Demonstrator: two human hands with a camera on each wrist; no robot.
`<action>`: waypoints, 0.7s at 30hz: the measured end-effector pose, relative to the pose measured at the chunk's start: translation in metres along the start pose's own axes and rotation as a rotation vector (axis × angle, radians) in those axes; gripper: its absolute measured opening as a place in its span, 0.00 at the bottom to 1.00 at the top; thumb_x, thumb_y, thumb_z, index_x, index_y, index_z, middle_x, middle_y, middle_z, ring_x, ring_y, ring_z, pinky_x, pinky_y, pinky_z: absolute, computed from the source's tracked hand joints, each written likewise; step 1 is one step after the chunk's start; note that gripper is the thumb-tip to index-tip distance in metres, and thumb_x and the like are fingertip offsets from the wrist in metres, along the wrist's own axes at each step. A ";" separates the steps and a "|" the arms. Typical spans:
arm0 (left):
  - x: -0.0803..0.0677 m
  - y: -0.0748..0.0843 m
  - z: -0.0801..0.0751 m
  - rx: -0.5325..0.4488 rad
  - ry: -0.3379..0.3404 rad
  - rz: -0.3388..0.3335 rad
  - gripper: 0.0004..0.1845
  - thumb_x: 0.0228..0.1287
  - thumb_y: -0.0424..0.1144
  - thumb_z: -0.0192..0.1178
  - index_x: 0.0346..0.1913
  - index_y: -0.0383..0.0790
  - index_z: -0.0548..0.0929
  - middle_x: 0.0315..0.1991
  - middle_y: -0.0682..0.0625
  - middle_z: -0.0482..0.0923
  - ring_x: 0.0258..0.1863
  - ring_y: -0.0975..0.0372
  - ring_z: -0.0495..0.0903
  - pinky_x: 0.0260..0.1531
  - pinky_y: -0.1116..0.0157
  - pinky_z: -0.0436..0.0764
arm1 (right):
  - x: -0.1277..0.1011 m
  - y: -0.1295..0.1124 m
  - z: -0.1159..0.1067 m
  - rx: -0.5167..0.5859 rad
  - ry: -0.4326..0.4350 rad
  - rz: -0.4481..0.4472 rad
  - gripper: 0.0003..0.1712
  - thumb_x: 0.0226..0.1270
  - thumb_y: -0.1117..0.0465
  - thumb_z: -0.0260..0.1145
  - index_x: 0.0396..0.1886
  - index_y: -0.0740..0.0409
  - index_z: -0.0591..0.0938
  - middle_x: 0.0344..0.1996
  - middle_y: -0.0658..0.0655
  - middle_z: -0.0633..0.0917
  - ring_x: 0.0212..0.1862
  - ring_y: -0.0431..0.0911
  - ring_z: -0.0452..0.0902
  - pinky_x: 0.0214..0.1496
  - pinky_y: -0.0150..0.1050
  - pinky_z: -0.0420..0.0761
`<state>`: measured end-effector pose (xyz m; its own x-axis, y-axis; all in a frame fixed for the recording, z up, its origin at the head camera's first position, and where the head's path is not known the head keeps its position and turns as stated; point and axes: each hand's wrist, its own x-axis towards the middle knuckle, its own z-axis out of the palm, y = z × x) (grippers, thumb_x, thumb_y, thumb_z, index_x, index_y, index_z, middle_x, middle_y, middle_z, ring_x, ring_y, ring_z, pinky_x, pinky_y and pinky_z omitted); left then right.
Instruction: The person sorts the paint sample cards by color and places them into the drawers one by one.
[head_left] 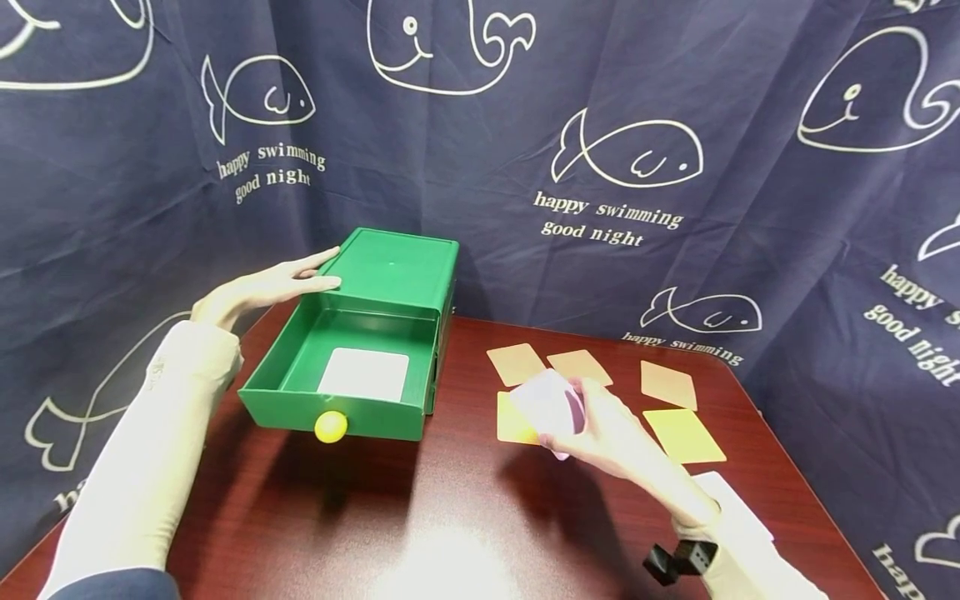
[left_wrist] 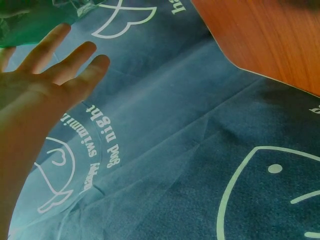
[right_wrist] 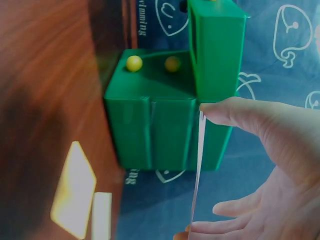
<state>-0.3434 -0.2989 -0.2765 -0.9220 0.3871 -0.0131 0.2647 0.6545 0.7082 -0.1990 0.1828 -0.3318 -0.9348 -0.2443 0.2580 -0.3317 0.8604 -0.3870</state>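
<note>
My right hand (head_left: pixel 592 425) pinches a thin lilac card (head_left: pixel 542 398) above the table, thumb on one edge and fingers on the opposite one. The right wrist view shows this card (right_wrist: pixel 199 160) nearly edge-on. On the left stands a green drawer cabinet (head_left: pixel 390 262); its top drawer (head_left: pixel 292 408) is pulled out by a yellow round knob (head_left: pixel 331 427). A white card (head_left: pixel 365 373) lies flat inside that drawer. My left hand (head_left: pixel 262 290) rests on the cabinet's upper left edge, fingers extended; they are spread in the left wrist view.
Pale orange cards (head_left: pixel 668 384) and yellow cards (head_left: pixel 684 435) lie spread on the dark red table (head_left: pixel 360 517), partly under my right hand. A white card (head_left: pixel 731 504) lies beneath my right forearm. A blue curtain (head_left: pixel 480 158) with fish drawings hangs around the table.
</note>
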 end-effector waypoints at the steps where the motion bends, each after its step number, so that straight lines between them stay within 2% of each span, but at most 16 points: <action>1: 0.000 0.001 0.000 0.000 0.000 0.003 0.39 0.73 0.52 0.50 0.78 0.56 0.42 0.76 0.39 0.49 0.75 0.46 0.52 0.73 0.45 0.54 | 0.004 -0.003 -0.002 0.020 0.001 -0.023 0.46 0.44 0.45 0.78 0.59 0.62 0.71 0.44 0.58 0.81 0.40 0.48 0.76 0.35 0.37 0.75; 5: -0.001 0.001 0.000 -0.002 0.001 0.000 0.39 0.73 0.52 0.50 0.78 0.56 0.42 0.75 0.37 0.52 0.74 0.47 0.54 0.73 0.46 0.54 | 0.018 -0.018 -0.011 0.066 0.010 -0.125 0.40 0.43 0.47 0.79 0.54 0.61 0.74 0.39 0.55 0.80 0.39 0.46 0.73 0.34 0.35 0.74; 9: -0.001 0.000 0.001 -0.004 0.002 0.001 0.39 0.72 0.52 0.50 0.78 0.56 0.42 0.76 0.38 0.50 0.75 0.46 0.53 0.73 0.46 0.54 | 0.028 -0.035 -0.022 0.065 -0.013 -0.166 0.39 0.44 0.46 0.79 0.52 0.62 0.74 0.36 0.55 0.79 0.38 0.46 0.72 0.35 0.35 0.74; 13: -0.001 0.000 0.001 -0.011 0.004 0.001 0.39 0.73 0.52 0.50 0.78 0.56 0.42 0.76 0.39 0.49 0.75 0.46 0.52 0.73 0.46 0.54 | 0.037 -0.055 -0.031 0.075 -0.027 -0.189 0.43 0.45 0.47 0.78 0.57 0.63 0.72 0.41 0.57 0.80 0.40 0.47 0.74 0.40 0.38 0.76; 21: -0.001 0.001 0.001 -0.036 -0.007 0.005 0.39 0.73 0.51 0.50 0.78 0.56 0.41 0.75 0.37 0.52 0.74 0.49 0.54 0.73 0.46 0.54 | 0.055 -0.094 -0.044 0.114 -0.057 -0.276 0.44 0.45 0.47 0.77 0.60 0.62 0.71 0.46 0.56 0.81 0.45 0.48 0.76 0.48 0.41 0.77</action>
<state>-0.3424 -0.2982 -0.2764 -0.9185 0.3951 -0.0139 0.2592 0.6283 0.7335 -0.2141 0.1082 -0.2426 -0.8119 -0.4895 0.3183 -0.5833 0.7029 -0.4070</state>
